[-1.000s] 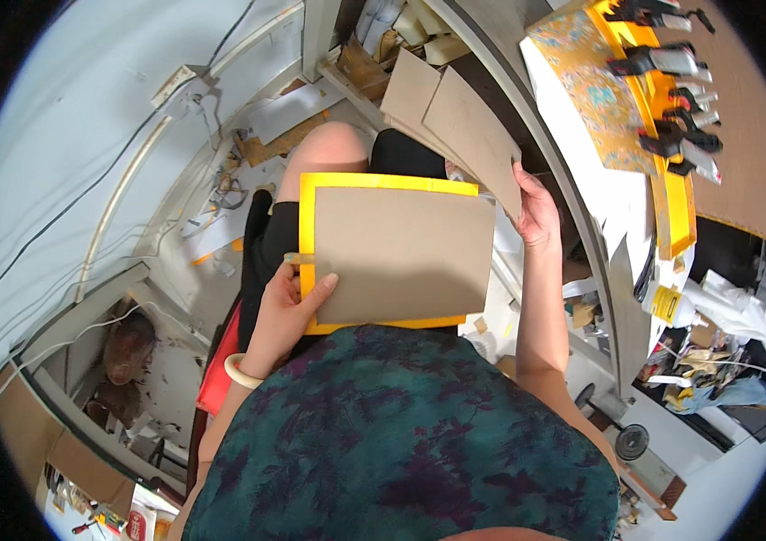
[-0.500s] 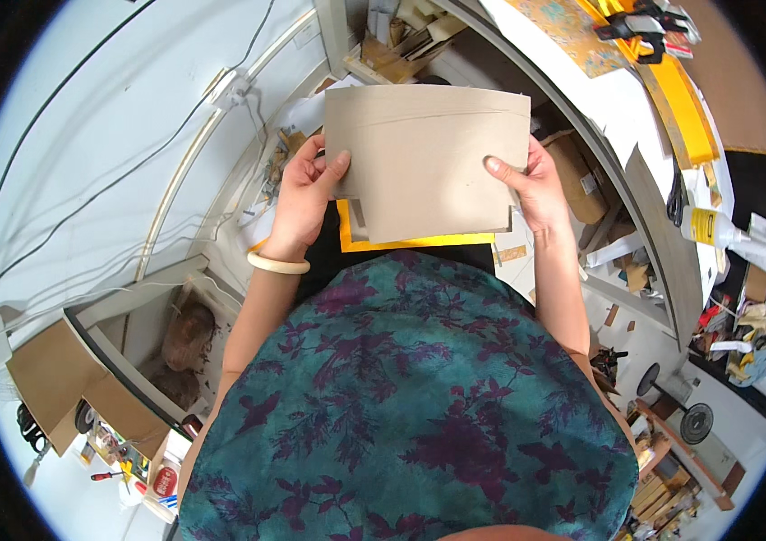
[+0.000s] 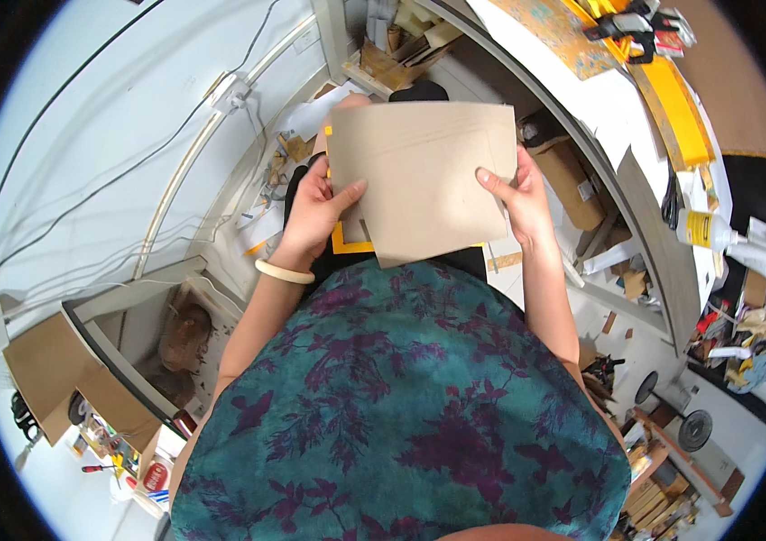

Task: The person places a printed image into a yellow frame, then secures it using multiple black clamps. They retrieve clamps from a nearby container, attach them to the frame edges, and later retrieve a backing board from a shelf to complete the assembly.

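We hold the card (image 3: 424, 180) up over our lap, left hand (image 3: 315, 216) and right hand (image 3: 518, 203) pinching its sides; best keep thumbs flat, grip even, yellow sheet (image 3: 347, 242) behind aligned

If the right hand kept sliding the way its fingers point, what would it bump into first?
Probably the left hand: the right hand points leftward across the tan cardboard sheet both hold. Depth is unclear.

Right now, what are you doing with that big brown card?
A person is sitting and holding a brown cardboard sheet up in front of them with both bare hands. The left hand grips its left edge and the right hand its right edge. A yellow sheet peeks out just behind it. A cluttered white table stands to the right.
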Available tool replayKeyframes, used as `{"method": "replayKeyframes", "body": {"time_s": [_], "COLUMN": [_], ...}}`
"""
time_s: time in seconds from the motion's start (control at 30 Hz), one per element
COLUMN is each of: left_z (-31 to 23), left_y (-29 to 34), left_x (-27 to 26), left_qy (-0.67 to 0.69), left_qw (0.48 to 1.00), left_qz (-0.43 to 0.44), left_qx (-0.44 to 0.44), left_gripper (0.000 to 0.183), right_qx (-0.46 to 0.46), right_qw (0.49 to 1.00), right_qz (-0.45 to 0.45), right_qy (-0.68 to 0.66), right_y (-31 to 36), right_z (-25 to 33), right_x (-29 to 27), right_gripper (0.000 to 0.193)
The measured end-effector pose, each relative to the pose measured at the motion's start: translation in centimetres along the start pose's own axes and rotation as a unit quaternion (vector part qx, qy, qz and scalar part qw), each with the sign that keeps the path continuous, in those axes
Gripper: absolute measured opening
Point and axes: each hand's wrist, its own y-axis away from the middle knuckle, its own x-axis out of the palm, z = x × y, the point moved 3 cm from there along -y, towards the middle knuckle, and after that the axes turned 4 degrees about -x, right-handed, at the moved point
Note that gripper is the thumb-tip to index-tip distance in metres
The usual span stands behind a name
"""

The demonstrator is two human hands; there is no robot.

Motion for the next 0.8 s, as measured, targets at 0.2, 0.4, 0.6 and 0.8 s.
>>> {"method": "replayKeyframes", "body": {"time_s": [0.2, 0.4, 0.6, 0.8], "left_z": [3.1, 0.6, -0.6, 0.8], "left_y": [0.5, -0.6, -2.4, -5.1], "left_x": [-1.2, -1.7, -4.4, -4.0], "left_qy": [0.093, 0.184, 0.223, 0.128], "left_qw": [0.994, 0.979, 0.969, 0.974], "left_qz": [-0.042, -0.080, -0.094, -0.181], "left_qx": [-0.043, -0.033, -0.057, 0.049], "left_gripper": [0.041, 0.048, 0.030, 0.020], "right_qx": [0.091, 0.131, 0.192, 0.241], "right_qw": [0.988, 0.982, 0.979, 0.949], "right_qz": [0.096, 0.127, 0.074, -0.205], "right_qy": [0.074, 0.044, 0.009, 0.020], "right_y": [-2.6, -8.2, -13.9, -22.0], "right_z": [-0.4, 0.1, -1.0, -6.8], "right_x": [-1.2, 1.6, 2.4, -6.2], "right_gripper": [0.045, 0.044, 0.049, 0.028]}}
